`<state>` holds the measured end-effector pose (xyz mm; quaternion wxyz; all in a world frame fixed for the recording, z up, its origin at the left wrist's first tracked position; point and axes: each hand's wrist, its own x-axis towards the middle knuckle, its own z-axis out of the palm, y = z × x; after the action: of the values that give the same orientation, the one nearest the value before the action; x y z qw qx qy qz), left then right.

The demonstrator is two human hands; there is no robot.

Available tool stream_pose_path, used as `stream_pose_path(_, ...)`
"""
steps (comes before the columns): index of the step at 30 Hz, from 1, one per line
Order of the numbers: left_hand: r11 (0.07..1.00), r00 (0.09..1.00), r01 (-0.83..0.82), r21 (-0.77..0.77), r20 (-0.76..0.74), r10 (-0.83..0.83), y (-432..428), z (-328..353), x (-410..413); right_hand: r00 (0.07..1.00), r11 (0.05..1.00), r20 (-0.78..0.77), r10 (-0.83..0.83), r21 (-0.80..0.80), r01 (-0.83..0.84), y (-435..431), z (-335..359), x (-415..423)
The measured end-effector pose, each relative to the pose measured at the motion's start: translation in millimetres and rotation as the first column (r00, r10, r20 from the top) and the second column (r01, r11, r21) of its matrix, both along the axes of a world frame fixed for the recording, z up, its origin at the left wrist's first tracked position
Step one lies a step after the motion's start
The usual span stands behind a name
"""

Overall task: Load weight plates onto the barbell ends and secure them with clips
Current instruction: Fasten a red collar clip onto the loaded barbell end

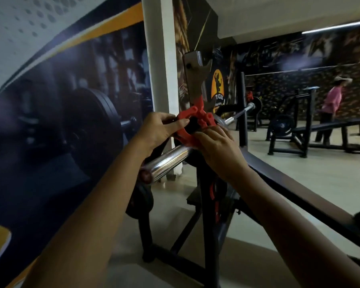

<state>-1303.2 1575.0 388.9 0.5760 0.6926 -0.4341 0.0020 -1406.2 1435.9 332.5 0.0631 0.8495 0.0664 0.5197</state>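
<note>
- Pinching the red clip [192, 121] by its left side with left grip [160, 129].
- Curling right grip [216, 145] over its lower edge.
- Holding it at the barbell sleeve [168, 161] (seated or not, unclear).

Chrome on the barbell sleeve [170, 157] mid-frame is properly polished, smooth and mirror-shiny. The clip [195, 118] just above it looks like moulded red plastic, fairly matt, with a black lining I can't identify. The rack [208, 235] down the centre is black painted metal with a dull finish, but its hook plate [192, 80] up top is bare, worn brownish metal. On the right, the floor [299, 179] is pale and smooth with a slight sheen.
</note>
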Motion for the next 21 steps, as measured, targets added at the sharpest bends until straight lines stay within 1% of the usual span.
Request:
stream_pose_path(2,0.999,0.999,0.033,-0.017,-0.019,-0.033,38,-3,-7,0.996,0.994,-0.018,0.084,0.073,-0.082,32,-2,-4)
stream_pose_path(4,0.998,0.998,0.048,-0.050,-0.044,-0.051,72,-10,-10,0.983,0.969,-0.032,0.182,0.177,-0.174,62,-6,-7)
stream_pose_path(8,0.994,0.992,0.060,-0.086,-0.103,-0.069,122,-28,-5,0.954,0.892,0.041,0.296,0.347,-0.291,113,-23,-8)
stream_pose_path(9,0.994,0.991,0.066,-0.085,-0.114,-0.075,130,-35,-3,0.946,0.848,0.070,0.316,0.426,-0.315,123,-27,-6)
stream_pose_path(10,0.993,0.988,0.071,-0.092,-0.132,-0.083,137,-41,-2,0.942,0.781,0.104,0.319,0.534,-0.324,132,-31,-6)
stream_pose_path(12,0.992,0.982,0.081,-0.093,-0.162,-0.095,145,-56,0,0.948,0.589,0.125,0.291,0.757,-0.281,141,-37,-5)
stream_pose_path(13,0.992,0.980,0.091,-0.081,-0.170,-0.104,147,-64,0,0.943,0.479,0.106,0.316,0.840,-0.255,145,-41,-5)
stream_pose_path(14,0.992,0.977,0.102,-0.074,-0.179,-0.114,148,-71,1,0.921,0.369,0.108,0.374,0.894,-0.254,147,-45,-5)
stream_pose_path(15,0.991,0.974,0.111,-0.074,-0.190,-0.123,147,-79,2,0.894,0.270,0.141,0.425,0.923,-0.274,149,-50,-5)
stream_pose_path(16,0.990,0.970,0.116,-0.084,-0.205,-0.132,146,-86,4,0.881,0.192,0.184,0.436,0.937,-0.291,151,-55,-3)
stream_pose_path(17,0.987,0.966,0.126,-0.102,-0.216,-0.145,144,-92,5,0.880,0.140,0.221,0.420,0.942,-0.304,152,-58,-2)
stream_pose_path(18,0.983,0.961,0.133,-0.127,-0.225,-0.159,142,-98,7,0.887,0.123,0.242,0.393,0.942,-0.311,153,-60,0)
stream_pose_path(19,0.978,0.957,0.145,-0.150,-0.231,-0.177,139,-102,9,0.894,0.127,0.251,0.372,0.940,-0.317,154,-62,2)
stream_pose_path(21,0.967,0.948,0.183,-0.175,-0.228,-0.221,134,-106,16,0.912,0.166,0.241,0.332,0.937,-0.308,154,-64,7)
